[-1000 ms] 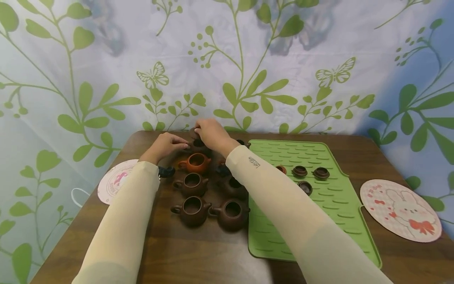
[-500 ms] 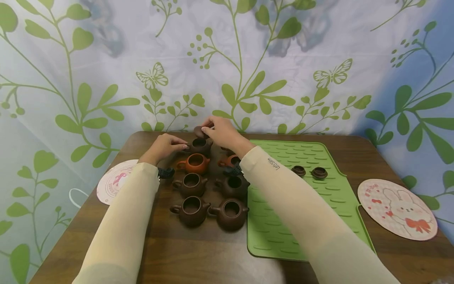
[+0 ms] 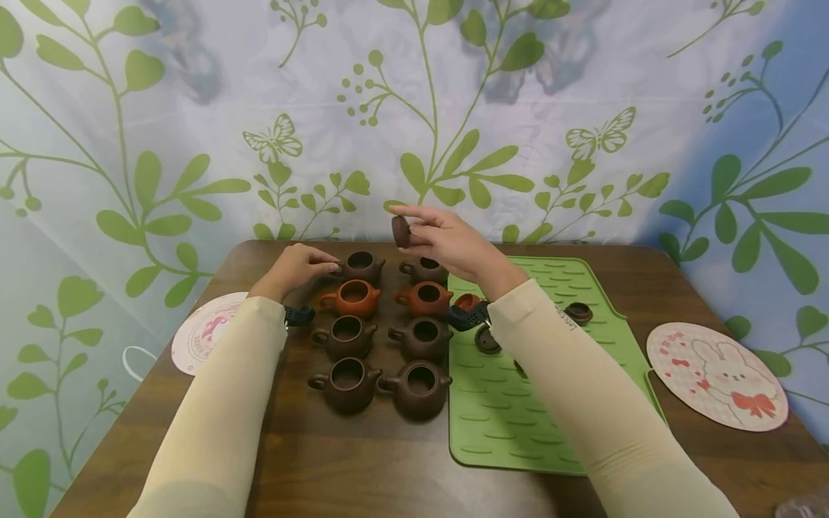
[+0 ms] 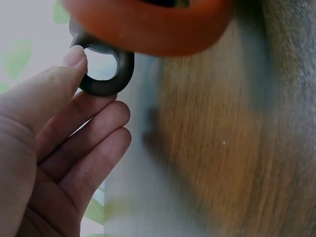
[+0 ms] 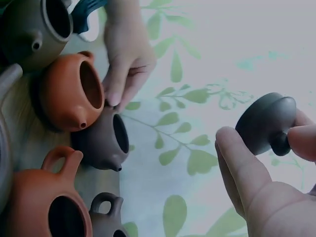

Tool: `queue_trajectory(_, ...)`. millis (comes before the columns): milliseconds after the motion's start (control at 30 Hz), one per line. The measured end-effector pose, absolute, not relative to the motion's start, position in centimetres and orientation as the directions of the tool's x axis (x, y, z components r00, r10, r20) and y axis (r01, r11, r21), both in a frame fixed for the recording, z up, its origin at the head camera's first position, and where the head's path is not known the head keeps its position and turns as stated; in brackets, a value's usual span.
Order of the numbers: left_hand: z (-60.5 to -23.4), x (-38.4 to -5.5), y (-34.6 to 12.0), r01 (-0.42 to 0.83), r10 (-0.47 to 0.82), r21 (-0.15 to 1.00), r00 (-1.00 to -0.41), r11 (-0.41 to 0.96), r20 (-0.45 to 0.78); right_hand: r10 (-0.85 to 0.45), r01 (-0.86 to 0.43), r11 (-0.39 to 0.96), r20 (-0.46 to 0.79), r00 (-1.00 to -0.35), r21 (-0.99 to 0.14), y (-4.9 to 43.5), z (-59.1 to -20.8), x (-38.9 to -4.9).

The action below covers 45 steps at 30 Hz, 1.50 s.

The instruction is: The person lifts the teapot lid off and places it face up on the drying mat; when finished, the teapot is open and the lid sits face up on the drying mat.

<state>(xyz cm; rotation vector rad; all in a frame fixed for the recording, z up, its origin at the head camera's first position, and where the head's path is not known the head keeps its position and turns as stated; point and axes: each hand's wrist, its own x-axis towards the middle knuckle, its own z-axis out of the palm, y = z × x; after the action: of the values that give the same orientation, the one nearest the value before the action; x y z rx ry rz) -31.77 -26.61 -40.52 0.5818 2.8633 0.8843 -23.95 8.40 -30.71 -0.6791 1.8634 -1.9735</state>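
Observation:
At the table's back left, my left hand (image 3: 294, 270) pinches the ring handle (image 4: 126, 74) of a small dark brown teapot (image 5: 98, 140), which stands without its lid. My right hand (image 3: 450, 241) holds a dark teapot lid (image 3: 401, 232) in the air, right of that teapot. In the right wrist view, fingertips grip the lid near its round knob (image 5: 280, 144). Two columns of lidless teapots stand on the table, including an orange teapot (image 3: 356, 298) in the left column and another orange teapot (image 3: 424, 298) in the right. The rest are dark brown.
A green ridged mat (image 3: 492, 432) lies right of the teapots. On it are an orange lid (image 3: 466, 301), a dark lid (image 3: 488, 339) and another dark lid (image 3: 578, 312); my right sleeve covers part of the mat. Round placemats flank the table, one with a rabbit (image 3: 719, 378). A patterned cloth hangs behind.
My right hand has moved right, carrying the lid away from above the back left teapot. My left hand has stayed at that teapot's handle.

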Motion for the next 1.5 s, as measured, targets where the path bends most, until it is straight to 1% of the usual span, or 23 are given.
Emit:
queue_trajectory(133,-40.6,-31.7,-26.4,0.332,0.384,0.565,-0.923,0.755,0.03,-0.528,-0.018,-0.196,0.121,-0.841,-0.98,10.2,-30.9,-22.6)
queue_trajectory(200,-40.5,-31.6,-26.3,0.334,0.386,0.565,-0.922,0.754,0.031,-0.509,0.005,-0.229,0.116,-0.853,-0.973,11.1,-31.2,-21.9)
queue_trajectory(267,-40.5,-31.6,-26.3,0.335,0.387,0.567,-0.922,0.753,0.031,-0.488,0.013,-0.234,0.106,-0.867,-0.972,11.9,-31.5,-21.1)
queue_trajectory(333,-40.5,-31.6,-26.4,0.335,0.385,0.566,-0.922,0.754,0.034,-0.473,0.005,-0.194,0.089,-0.876,-0.981,12.8,-31.9,-20.4)
queue_trajectory(400,-40.5,-31.5,-26.6,0.335,0.38,0.562,-0.924,0.756,0.041,-0.453,-0.019,-0.121,0.072,-0.889,-0.992,13.5,-32.3,-19.7)
queue_trajectory(600,-40.6,-31.2,-27.4,0.342,0.377,0.552,-0.924,0.76,0.054,-0.405,-0.043,0.166,-0.028,-0.914,-0.985,15.4,-33.6,-17.9)
queue_trajectory(667,-40.6,-31.1,-27.5,0.344,0.38,0.557,-0.923,0.756,0.055,-0.425,-0.058,0.232,-0.048,-0.904,-0.971,16.0,-34.0,-17.3)
queue_trajectory(733,-40.6,-31.0,-27.6,0.343,0.379,0.56,-0.924,0.754,0.056,-0.475,-0.102,0.296,-0.053,-0.878,-0.95,16.7,-34.4,-16.7)
queue_trajectory(800,-40.6,-31.0,-27.6,0.345,0.379,0.559,-0.924,0.754,0.058,-0.543,-0.18,0.359,-0.048,-0.838,-0.916,17.2,-34.9,-16.2)
queue_trajectory(900,-40.5,-30.9,-27.6,0.345,0.379,0.555,-0.924,0.757,0.058,-0.632,-0.338,0.459,-0.035,-0.774,-0.821,17.6,-35.8,-15.3)
queue_trajectory(1033,-40.3,-30.9,-27.5,0.354,0.389,0.547,-0.92,0.759,0.056,-0.69,-0.456,0.529,-0.049,-0.723,-0.715,17.6,-37.1,-14.2)
queue_trajectory(1167,-40.1,-30.9,-27.4,0.355,0.396,0.541,-0.917,0.763,0.044,-0.719,-0.489,0.551,-0.087,-0.689,-0.677,17.2,-38.0,-13.3)
queue_trajectory(1233,-40.0,-30.9,-27.3,0.357,0.399,0.537,-0.916,0.764,0.042,-0.722,-0.501,0.568,-0.104,-0.684,-0.652,17.0,-38.2,-13.0)
queue_trajectory(1500,-40.0,-31.1,-27.0,0.381,0.419,0.516,-0.907,0.767,0.048,-0.695,-0.494,0.631,-0.152,-0.703,-0.598,16.5,-38.2,-12.4)
